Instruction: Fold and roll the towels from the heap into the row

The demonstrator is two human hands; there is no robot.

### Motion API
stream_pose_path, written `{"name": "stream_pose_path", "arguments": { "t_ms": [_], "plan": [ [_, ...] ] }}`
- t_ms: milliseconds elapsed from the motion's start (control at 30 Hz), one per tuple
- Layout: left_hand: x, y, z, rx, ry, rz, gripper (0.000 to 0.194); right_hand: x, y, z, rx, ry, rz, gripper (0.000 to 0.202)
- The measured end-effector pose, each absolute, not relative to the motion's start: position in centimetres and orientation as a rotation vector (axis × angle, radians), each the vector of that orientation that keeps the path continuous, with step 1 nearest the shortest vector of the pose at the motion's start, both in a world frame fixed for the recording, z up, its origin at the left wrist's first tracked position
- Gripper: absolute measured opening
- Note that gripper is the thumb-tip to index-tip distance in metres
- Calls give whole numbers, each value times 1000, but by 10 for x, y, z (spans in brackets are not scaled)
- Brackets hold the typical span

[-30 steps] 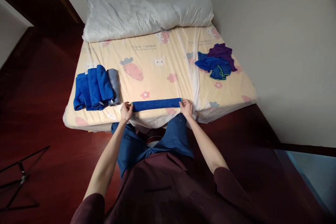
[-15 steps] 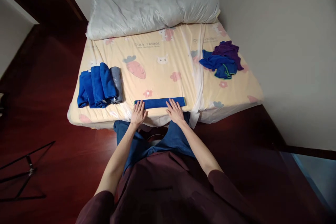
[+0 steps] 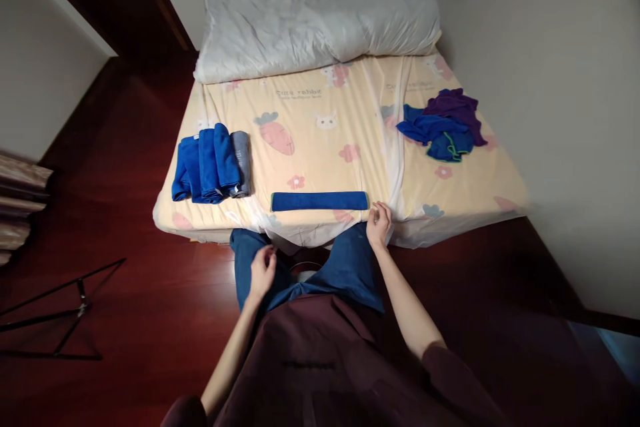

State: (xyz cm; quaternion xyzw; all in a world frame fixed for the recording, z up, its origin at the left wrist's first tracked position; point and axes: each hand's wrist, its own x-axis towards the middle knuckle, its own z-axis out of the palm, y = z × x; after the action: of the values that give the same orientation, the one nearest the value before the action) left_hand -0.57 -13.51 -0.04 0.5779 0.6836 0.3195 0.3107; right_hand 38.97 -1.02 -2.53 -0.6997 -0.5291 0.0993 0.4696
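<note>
Right fingers (image 3: 385, 211) near cloth (image 3: 320, 201), heap (image 3: 443, 128) beyond

Bright bed (image 3: 320, 167), shadowy floor (image 3: 480, 300), stretched edges.

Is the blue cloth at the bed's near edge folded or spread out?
Folded: the cloth lies as a long, narrow strip with straight sides on the bed.

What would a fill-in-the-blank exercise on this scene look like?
The long cloth strip on the bed is mainly coloured ____.
The gray towel lies in the picture's ____ half.
Compared with the left hand, the ____ one is nearer the strip.
Besides blue, the main colour in the loose pile is ____.
Missing words: blue; left; right; purple.
</note>
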Motion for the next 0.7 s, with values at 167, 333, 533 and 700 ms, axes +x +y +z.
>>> {"name": "stream_pose_path", "arguments": {
  "t_ms": [167,333,533,700],
  "plan": [
    [34,-170,7,1223,1434,721,26,360,5,-5,-1618,-1409,220,35],
    [46,-102,28,326,1261,1161,16,334,20,1,-1705,-1435,213,37],
    [53,-17,40,1,1244,1298,11,366,23,-29,-1971,-1233,311,40],
    [54,15,32,-34,1311,1338,25,389,18,-36,-2003,-1436,316,49]
  ]
}}
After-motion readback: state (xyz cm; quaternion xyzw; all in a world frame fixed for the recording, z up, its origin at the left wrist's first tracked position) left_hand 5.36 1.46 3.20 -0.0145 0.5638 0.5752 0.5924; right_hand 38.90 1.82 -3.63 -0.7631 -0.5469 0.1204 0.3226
